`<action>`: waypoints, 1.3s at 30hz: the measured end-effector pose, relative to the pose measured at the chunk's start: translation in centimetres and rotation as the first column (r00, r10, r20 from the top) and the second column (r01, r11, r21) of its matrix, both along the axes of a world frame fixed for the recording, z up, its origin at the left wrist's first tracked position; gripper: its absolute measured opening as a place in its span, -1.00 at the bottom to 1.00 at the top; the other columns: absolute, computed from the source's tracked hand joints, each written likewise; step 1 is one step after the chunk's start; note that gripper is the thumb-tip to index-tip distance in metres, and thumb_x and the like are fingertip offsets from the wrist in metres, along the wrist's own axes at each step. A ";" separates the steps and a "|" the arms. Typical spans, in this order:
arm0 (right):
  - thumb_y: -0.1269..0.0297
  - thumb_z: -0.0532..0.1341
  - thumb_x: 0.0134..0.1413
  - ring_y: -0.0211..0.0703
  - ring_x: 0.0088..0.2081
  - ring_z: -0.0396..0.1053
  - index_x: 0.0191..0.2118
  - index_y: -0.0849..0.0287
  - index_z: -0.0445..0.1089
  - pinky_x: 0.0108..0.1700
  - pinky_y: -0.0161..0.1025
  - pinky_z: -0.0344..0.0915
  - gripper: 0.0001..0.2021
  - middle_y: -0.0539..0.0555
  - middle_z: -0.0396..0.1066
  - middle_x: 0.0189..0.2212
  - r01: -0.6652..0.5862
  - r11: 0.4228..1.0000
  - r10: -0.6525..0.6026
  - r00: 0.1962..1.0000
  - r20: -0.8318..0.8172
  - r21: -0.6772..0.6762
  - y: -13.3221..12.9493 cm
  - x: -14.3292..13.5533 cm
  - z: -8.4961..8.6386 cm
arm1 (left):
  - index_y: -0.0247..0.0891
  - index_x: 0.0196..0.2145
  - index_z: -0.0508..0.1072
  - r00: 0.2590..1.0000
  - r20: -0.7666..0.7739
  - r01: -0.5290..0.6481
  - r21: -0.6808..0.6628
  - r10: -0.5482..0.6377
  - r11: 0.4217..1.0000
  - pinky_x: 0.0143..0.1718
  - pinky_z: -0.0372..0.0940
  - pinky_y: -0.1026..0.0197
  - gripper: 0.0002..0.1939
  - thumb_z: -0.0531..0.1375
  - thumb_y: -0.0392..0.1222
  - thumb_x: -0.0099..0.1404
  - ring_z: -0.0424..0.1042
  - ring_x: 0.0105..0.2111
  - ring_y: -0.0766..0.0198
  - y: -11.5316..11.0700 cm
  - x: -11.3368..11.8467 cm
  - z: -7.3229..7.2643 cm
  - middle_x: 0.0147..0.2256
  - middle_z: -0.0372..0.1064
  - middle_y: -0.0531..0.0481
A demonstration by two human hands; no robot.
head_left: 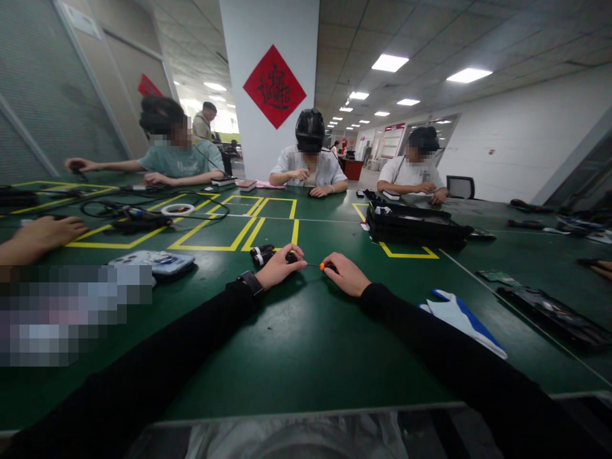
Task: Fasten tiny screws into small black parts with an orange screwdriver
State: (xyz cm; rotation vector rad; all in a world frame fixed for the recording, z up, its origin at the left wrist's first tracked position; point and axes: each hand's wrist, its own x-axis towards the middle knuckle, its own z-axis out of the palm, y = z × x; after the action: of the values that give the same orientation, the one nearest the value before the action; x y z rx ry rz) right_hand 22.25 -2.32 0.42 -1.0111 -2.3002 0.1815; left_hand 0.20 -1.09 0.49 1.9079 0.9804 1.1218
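Over the middle of the green table, my right hand (pixel 349 274) is closed around the handle of a screwdriver (pixel 322 266) with an orange collar. Its thin shaft points left toward my left hand (pixel 280 266), which wears a dark wristwatch. The fingers of that hand are curled on a small black part (pixel 291 257), mostly covered, so its kind does not show. Whether the screwdriver tip touches the part cannot be made out. Just left of my left fingers lie black cylindrical pieces with white bands (pixel 261 255).
A black tray-like housing (pixel 415 224) stands right of centre. A blue and white glove (pixel 461 319) lies to the right, near an opened black device (pixel 554 312). On the left are a pale case (pixel 155 262), cables (pixel 143 210) and a neighbour's hand (pixel 52 234). Several people sit across.
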 end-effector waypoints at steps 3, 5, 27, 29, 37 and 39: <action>0.40 0.01 0.08 -0.22 -0.26 0.19 -0.31 0.23 0.29 -0.16 -0.26 0.12 -0.87 0.08 0.27 -0.33 -0.012 1.000 0.011 1.000 0.009 0.002 0.1 0.1 0.0 | -0.27 -0.30 0.29 1.000 -0.006 -0.008 0.029 0.009 1.000 -0.30 0.20 0.26 -0.69 0.21 -0.06 0.03 0.30 -0.41 0.36 -0.1 0.0 0.1 -0.42 0.31 0.07; 0.41 0.04 0.05 -0.22 -0.24 0.19 -0.28 0.23 0.28 -0.15 -0.25 0.13 -0.88 0.08 0.27 -0.31 -0.031 1.000 0.031 0.999 -0.013 -0.001 0.2 0.1 -0.1 | -0.26 -0.29 0.28 1.000 -0.013 -0.005 0.028 0.006 1.000 -0.32 0.19 0.26 -0.69 0.21 -0.06 0.03 0.29 -0.42 0.37 -0.1 -0.1 0.1 -0.43 0.30 0.08; 0.36 0.04 0.10 -0.23 -0.24 0.20 -0.26 0.22 0.27 -0.15 -0.25 0.14 -0.88 0.08 0.26 -0.30 -0.058 0.998 0.056 0.995 -0.077 -0.023 0.5 0.4 -0.2 | -0.27 -0.42 0.26 0.997 -0.061 -0.056 0.017 0.057 0.998 -0.54 0.13 0.33 -0.69 0.19 0.03 0.03 0.20 -0.55 0.41 0.3 -0.1 -0.3 -0.50 0.21 0.10; 0.36 0.11 0.03 -0.23 -0.27 0.21 -0.23 0.21 0.24 -0.18 -0.26 0.16 -0.86 0.06 0.26 -0.30 -0.061 0.997 0.056 0.993 -0.106 -0.051 0.4 0.4 -0.3 | -0.27 -0.44 0.26 0.996 -0.059 -0.061 0.032 0.063 0.998 -0.49 0.15 0.31 -0.69 0.20 0.02 0.03 0.21 -0.54 0.41 0.3 -0.1 -0.2 -0.49 0.23 0.10; 0.31 0.00 0.13 -0.22 -0.26 0.20 -0.30 0.22 0.29 -0.16 -0.25 0.13 -0.83 0.07 0.27 -0.34 -0.014 0.999 0.012 0.999 -0.049 -0.038 0.3 0.1 -0.2 | -0.28 -0.46 0.22 1.000 0.015 0.015 -0.010 -0.015 1.000 -0.33 0.19 0.26 -0.73 0.21 -0.07 0.03 0.28 -0.43 0.37 0.3 0.0 -0.1 -0.42 0.31 0.04; 0.36 -0.06 0.15 -0.22 -0.25 0.19 -0.33 0.22 0.30 -0.13 -0.24 0.12 -0.79 0.08 0.27 -0.35 -0.015 1.000 0.014 1.000 -0.026 -0.026 0.4 0.2 -0.1 | -0.28 -0.45 0.22 1.000 0.014 0.017 -0.005 -0.017 1.000 -0.33 0.19 0.26 -0.75 0.20 -0.08 0.03 0.28 -0.43 0.37 0.2 0.0 -0.1 -0.42 0.31 0.04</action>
State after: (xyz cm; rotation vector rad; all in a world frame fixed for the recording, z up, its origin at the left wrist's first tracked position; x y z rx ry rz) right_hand 22.41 -1.95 0.27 -0.9998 -2.2872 0.2297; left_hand 0.20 -0.90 0.42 1.8984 0.9571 1.1202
